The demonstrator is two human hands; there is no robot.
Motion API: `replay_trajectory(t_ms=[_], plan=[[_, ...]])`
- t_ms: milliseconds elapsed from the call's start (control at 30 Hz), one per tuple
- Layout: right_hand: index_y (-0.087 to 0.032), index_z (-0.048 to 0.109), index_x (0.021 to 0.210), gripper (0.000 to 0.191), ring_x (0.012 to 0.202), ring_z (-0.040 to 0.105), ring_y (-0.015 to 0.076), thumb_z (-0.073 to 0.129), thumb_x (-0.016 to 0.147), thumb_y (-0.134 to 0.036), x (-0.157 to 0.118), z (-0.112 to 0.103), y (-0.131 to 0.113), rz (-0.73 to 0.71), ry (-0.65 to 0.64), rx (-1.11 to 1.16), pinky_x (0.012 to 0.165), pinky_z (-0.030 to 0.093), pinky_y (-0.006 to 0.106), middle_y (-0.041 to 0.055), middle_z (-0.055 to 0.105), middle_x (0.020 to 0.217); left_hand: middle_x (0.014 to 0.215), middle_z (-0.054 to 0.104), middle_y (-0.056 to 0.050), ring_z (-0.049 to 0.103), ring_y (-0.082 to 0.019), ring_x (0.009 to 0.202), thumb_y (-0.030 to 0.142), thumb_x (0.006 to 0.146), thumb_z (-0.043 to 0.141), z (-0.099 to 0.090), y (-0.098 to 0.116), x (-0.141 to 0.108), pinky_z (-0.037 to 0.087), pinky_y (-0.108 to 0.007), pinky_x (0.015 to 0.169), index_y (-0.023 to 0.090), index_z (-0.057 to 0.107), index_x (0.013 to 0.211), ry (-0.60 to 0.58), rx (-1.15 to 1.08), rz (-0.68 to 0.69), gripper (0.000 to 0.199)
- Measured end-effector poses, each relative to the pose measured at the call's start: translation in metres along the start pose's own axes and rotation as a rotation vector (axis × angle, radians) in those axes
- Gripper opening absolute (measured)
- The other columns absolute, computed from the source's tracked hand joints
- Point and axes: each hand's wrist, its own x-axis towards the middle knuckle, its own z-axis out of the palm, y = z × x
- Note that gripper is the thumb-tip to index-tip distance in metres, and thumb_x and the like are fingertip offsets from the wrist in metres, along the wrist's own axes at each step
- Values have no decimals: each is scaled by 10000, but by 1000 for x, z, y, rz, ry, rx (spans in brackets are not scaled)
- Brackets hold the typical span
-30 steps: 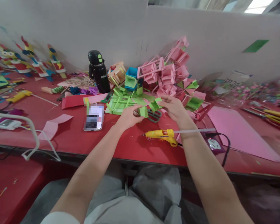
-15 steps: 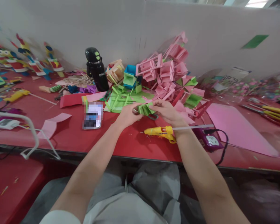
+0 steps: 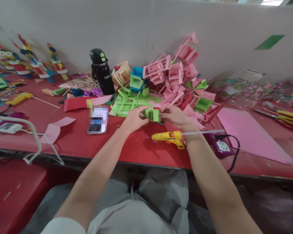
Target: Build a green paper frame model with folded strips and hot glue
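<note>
Gently, I'm pinching the folded green paper (image 3: 155,115) between my left hand (image 3: 136,118) and right hand (image 3: 175,116); probably light and crushable, it's needing holds at its edges.

Your top (image 3: 133,217) is pale grey, its cloth gathered in soft creases across your lap. Your left sleeve (image 3: 63,226) is whitish and short, ending in a smooth curved edge that leaves the forearm bare. Your trousers (image 3: 164,188) are a mid grey, loose-fitting and wrinkled over the thighs, with darker shading in the folds. A thin, pale cord (image 3: 132,191) hangs at the middle of your waist. Your left hand (image 3: 134,118) and right hand (image 3: 175,117) are bare, as are both your forearms.
</note>
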Motion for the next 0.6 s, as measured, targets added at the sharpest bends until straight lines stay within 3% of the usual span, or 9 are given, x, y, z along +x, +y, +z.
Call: replay_trajectory(t_ms=[200, 600], plan=[[-196, 718, 960, 458, 666, 596, 132, 925, 589, -368, 1, -7, 0, -15, -19, 1, 623, 470, 295, -10, 678, 765, 995, 759, -49, 705, -154, 766, 159, 748, 784, -1, 0, -1, 576, -267, 745, 185, 677, 1307, 7, -5, -6, 570], [-206, 700, 834, 416, 645, 592, 116, 967, 561, -373, 0, -2, -9, 30, -69, 184, 590, 499, 264, -16, 675, 751, 958, 750, -48, 685, -148, 739, 121, 720, 796, 5, -8, 3, 572, -289, 729, 177, 669, 1306, -50, -106, 80, 602]])
